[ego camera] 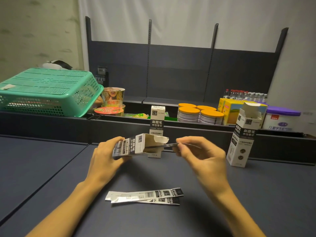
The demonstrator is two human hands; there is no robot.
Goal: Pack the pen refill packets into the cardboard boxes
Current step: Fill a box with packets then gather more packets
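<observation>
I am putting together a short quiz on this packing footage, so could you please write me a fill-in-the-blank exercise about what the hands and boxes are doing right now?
1. The left hand holds a cardboard box tipped on its ____.
2. The right hand pinches a refill packet whose far end is at the box's ____ end.
3. ____ more packets lie on the table near the person.
4. The box at the right stands upright with its top flaps ____.

Missing words: side; open; Two; open
</observation>
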